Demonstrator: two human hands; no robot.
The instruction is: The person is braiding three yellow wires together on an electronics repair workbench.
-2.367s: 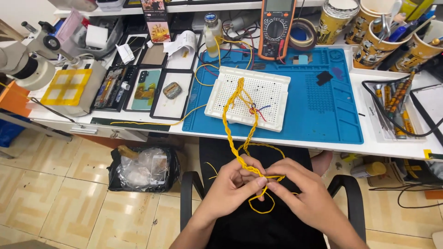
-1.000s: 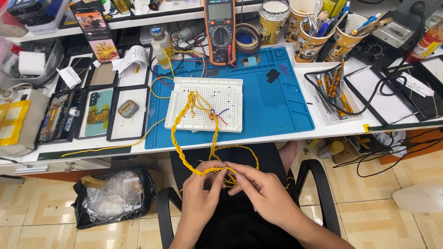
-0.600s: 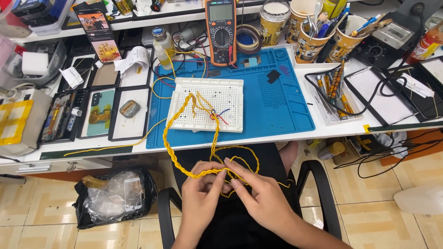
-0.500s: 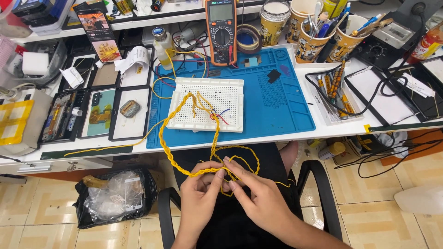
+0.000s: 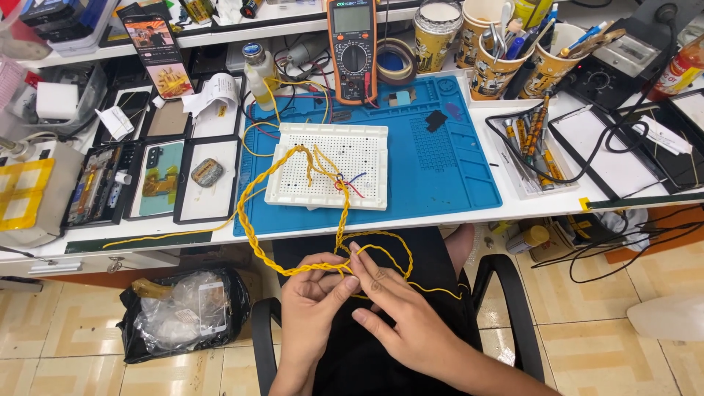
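Both hands meet over the lap below the bench (image 5: 455, 214), left hand (image 5: 314, 293) pinched shut on the twisted yellow wire (image 5: 273, 258), right hand (image 5: 396, 308) fingertips closed on its loose strands, wire running up-left to the breadboard (image 5: 330, 174).

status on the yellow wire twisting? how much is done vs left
Done: a twisted yellow wire length runs from the white breadboard on the blue mat down over the desk edge. In hand: the left hand pinches the twisted end while the right hand works the strands beside it. Left: loose untwisted yellow loops lie in the lap.
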